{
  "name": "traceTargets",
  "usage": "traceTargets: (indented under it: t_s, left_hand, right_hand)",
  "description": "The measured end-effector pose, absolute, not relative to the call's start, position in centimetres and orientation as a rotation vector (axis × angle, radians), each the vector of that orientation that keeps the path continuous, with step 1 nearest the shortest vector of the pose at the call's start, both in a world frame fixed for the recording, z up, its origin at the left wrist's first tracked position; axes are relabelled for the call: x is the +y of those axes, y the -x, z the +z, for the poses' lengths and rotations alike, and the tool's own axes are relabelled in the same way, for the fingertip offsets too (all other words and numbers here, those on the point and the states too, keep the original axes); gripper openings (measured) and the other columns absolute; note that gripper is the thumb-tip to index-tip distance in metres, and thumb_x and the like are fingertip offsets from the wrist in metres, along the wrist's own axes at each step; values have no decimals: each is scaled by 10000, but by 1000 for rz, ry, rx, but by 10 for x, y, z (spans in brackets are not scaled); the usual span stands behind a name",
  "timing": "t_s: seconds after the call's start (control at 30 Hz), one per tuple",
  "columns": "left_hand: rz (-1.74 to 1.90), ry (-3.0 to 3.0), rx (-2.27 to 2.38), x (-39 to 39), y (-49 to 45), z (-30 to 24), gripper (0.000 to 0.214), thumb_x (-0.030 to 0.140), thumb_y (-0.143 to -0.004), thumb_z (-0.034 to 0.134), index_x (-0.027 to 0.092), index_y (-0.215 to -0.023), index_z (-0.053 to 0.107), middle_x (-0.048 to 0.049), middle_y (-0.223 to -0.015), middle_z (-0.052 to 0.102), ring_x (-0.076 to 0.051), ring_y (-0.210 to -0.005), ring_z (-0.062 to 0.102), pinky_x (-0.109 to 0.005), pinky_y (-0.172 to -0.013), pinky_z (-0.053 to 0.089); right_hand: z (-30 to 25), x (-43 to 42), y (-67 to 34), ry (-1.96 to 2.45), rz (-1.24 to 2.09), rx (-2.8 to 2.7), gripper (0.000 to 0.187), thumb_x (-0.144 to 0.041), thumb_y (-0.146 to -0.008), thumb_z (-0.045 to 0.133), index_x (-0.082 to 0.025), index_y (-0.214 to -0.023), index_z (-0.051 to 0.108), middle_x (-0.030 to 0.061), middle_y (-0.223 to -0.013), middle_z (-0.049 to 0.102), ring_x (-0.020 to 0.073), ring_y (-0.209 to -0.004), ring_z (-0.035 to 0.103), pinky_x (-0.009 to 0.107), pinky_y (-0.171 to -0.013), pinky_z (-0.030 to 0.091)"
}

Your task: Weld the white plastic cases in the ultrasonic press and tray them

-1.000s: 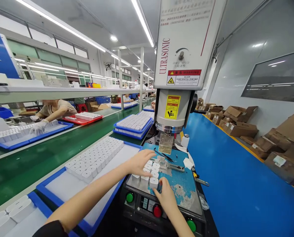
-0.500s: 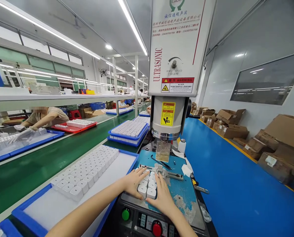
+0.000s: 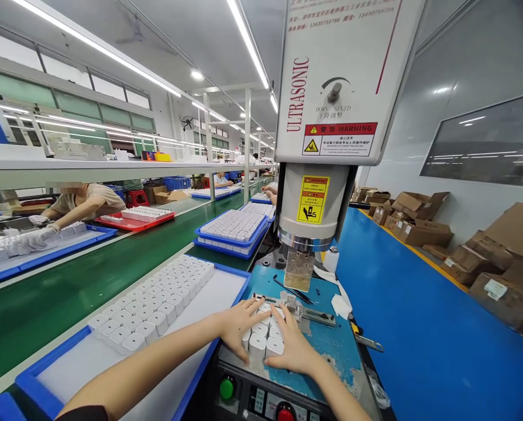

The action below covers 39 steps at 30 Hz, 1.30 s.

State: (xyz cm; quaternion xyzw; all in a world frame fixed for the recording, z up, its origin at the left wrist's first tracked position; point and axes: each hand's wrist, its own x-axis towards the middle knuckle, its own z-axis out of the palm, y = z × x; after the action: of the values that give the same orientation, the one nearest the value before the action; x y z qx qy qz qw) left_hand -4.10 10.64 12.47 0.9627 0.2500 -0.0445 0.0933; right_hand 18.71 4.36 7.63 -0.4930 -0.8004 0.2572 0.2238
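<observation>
The left hand (image 3: 237,324) and right hand (image 3: 293,347), fingers spread apart, touch the white plastic housings (image 3: 258,346) from both sides, on the near part of the ultrasonic press (image 3: 338,64).

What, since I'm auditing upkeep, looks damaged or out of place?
The blue work surface looks worn: pale patches interrupt its colour near the right hand. Along the right wall, cardboard boxes lie heaped untidily, some open.

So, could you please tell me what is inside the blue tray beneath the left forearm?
The blue tray holds rows of white blocks on a white liner. The left forearm hides part; anything beneath it cannot be seen.
</observation>
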Motion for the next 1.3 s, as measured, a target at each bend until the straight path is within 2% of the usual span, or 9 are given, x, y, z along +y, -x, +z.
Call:
traceTargets:
  t_s: [0.1,0.2,0.37,0.5,0.63,0.8,0.93,1.1,1.3]
  left_hand:
    - [-43,-2867,762,109,40,119,1324,664,-396,758,245,-1481,124,-227,-1516,153,-507,-1331,217,-651,-1022,244]
    - [29,-2871,745,110,39,117,1313,636,-400,763,230,-1477,132,-227,-1476,231,-483,-1317,257,-628,-1021,271]
    - [-55,-2842,727,112,39,115,1333,606,-396,764,226,-1479,87,-227,-1522,97,-521,-1343,141,-647,-1009,262]
    - [8,-2838,757,110,39,111,1237,504,-416,770,212,-1455,167,-217,-1496,177,-483,-1344,186,-604,-1023,285]
    - [14,-2842,777,108,40,108,1207,486,-391,770,207,-1430,223,-200,-1481,205,-476,-1337,200,-575,-1025,309]
    - [25,-2881,786,103,38,107,1154,443,-402,759,163,-1407,266,-232,-1450,236,-485,-1302,251,-582,-1024,306]
    - [48,-2900,771,100,36,113,1138,408,-419,749,189,-1415,245,-216,-1456,231,-487,-1295,255,-593,-1018,301]
    - [64,-2923,762,89,37,138,1132,416,-457,725,204,-1435,194,-200,-1479,203,-487,-1288,257,-603,-1008,297]
    - [166,-3030,865,36,70,197,966,358,-525,672,111,-1382,300,-253,-1462,209,-491,-1287,245,-641,-1023,226]
  right_hand:
    - [74,46,-187,1325,699,-2207,1105,-390,-576,757,-302,-1480,128,115,-1540,47,361,-1413,64,521,-1087,245]
    - [73,47,-185,1298,714,-2186,1077,-361,-597,739,-293,-1482,128,113,-1546,5,356,-1411,99,496,-1074,291]
    - [78,49,-182,1311,692,-2255,1014,-398,-644,696,-314,-1482,131,70,-1563,46,360,-1419,18,559,-1079,254]
    - [78,50,-182,1298,646,-2282,979,-385,-655,675,-315,-1479,151,50,-1564,71,353,-1420,39,576,-1099,207]
    - [76,50,-184,1252,624,-2300,997,-390,-643,685,-317,-1481,149,32,-1559,121,358,-1418,60,590,-1116,151]
    - [74,48,-184,1273,667,-2266,950,-365,-648,666,-332,-1471,194,13,-1556,128,398,-1410,26,628,-1079,213]
    - [73,47,-185,1275,654,-2256,935,-352,-655,652,-344,-1468,192,1,-1558,113,414,-1406,12,644,-1058,238]
    - [84,44,-183,1216,509,-2276,943,-342,-659,653,-318,-1475,180,23,-1555,132,392,-1410,53,632,-1080,200]
    - [133,25,-155,919,211,-2373,874,-376,-713,624,-255,-1473,211,80,-1537,185,366,-1404,134,607,-1092,174]
